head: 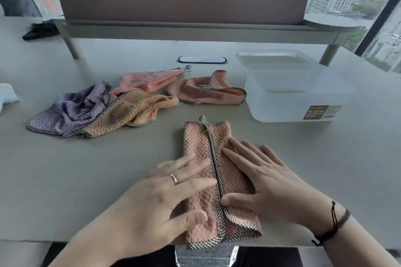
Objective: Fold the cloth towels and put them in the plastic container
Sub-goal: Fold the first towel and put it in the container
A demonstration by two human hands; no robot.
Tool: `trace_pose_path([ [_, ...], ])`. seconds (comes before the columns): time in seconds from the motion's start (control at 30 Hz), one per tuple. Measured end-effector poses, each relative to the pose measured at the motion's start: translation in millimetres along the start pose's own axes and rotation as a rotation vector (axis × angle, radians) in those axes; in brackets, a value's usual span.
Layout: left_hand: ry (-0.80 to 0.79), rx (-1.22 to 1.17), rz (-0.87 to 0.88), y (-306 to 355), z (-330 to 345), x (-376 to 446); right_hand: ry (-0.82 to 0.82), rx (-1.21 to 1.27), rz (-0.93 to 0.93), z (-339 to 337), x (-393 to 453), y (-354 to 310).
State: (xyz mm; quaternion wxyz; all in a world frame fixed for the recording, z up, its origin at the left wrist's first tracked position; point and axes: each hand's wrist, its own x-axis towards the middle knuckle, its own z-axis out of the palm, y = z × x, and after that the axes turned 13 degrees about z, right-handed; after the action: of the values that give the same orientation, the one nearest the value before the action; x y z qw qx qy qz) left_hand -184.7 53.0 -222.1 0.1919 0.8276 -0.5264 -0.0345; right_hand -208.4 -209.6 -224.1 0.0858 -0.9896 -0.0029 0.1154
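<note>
My left hand [165, 193] and right hand [267, 173] press flat on the pink towel [201, 143]. If I let go, it may pop open before reaching the box [288, 102] at two o'clock.

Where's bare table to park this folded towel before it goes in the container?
Bare table lies left of the pink towel, below the purple towel and orange towel. Another patch lies right of the right hand, below the container. The towel pile is crowded.
</note>
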Motion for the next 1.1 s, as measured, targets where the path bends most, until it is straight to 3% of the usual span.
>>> trace_pose_path([
  [0.17,-0.137,0.089,-0.063,-1,3,5,0.069,0.016,-0.067,3,0,8],
  [0.33,0.043,0.019,-0.020,-10,10,-4,0.211,0.395,-0.207,13,-20,18],
  [0.43,0.143,-0.075,0.109,-8,7,-16,0.253,0.337,-0.281,23,-32,25],
  [0.57,0.114,-0.077,0.197,-4,8,-20,0.255,0.319,-0.305,24,-41,22],
  [0.77,0.255,-0.150,0.179,-8,13,-22,0.221,0.253,-0.347,23,-43,17],
  [1.1,0.356,-0.237,0.125,-9,17,-21,0.296,0.399,-0.317,30,-45,8],
])
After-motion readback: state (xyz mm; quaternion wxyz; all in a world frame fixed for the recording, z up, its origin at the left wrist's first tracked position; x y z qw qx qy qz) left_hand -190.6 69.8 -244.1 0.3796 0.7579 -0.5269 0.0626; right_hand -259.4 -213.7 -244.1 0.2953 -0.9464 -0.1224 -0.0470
